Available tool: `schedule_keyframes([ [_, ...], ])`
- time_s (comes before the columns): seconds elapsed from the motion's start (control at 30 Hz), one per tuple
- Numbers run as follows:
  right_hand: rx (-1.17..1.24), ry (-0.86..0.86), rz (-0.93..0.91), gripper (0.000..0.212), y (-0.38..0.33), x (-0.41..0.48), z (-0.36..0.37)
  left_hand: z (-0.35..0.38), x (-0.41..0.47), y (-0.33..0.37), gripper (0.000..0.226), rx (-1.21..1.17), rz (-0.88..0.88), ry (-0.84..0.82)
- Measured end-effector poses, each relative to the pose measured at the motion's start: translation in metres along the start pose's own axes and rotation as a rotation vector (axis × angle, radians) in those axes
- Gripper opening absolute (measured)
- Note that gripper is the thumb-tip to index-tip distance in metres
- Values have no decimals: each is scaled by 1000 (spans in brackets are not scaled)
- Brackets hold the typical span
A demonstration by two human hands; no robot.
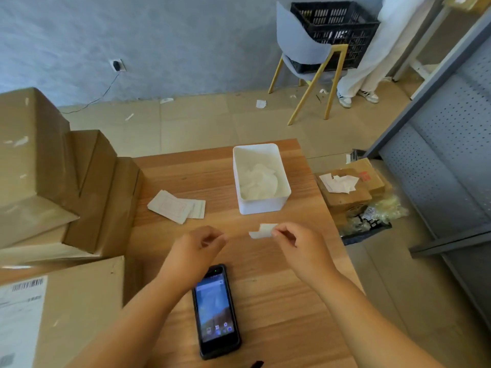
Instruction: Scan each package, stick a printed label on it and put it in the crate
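Pinching a white slip (261,231) between thumb and forefinger, the right hand (300,248) hovers over the table (279,301). The left hand (196,248) is curled; whether it holds anything is unclear. Boxes (39,168) are stacked at left, the scanner (216,312) lies between the forearms, and the crate (334,25) sits on a far chair (300,46).

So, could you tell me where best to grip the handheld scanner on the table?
I'd grip the handheld scanner by its two long side edges, coming down from above: it lies flat, screen up, on the table, so only those edges offer opposing faces.
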State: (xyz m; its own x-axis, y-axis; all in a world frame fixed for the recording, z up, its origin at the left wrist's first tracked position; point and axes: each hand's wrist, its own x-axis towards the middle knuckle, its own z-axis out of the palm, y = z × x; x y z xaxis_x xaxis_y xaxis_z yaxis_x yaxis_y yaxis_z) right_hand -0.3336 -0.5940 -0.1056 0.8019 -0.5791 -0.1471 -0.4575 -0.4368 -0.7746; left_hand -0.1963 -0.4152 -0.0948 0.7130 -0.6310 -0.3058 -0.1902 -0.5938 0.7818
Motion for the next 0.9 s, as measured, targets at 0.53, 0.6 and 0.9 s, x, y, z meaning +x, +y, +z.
schedule_keyframes([
  [0.53,202,-435,-157,39,-94,-85,139,-74,-117,-111,22,-337,-230,230],
  [0.6,164,-349,-168,37,-105,-96,152,-89,-131,-127,27,-247,-209,250],
  [0.9,19,-258,-221,20,-144,-122,209,-137,-193,-184,25,-200,-121,138],
])
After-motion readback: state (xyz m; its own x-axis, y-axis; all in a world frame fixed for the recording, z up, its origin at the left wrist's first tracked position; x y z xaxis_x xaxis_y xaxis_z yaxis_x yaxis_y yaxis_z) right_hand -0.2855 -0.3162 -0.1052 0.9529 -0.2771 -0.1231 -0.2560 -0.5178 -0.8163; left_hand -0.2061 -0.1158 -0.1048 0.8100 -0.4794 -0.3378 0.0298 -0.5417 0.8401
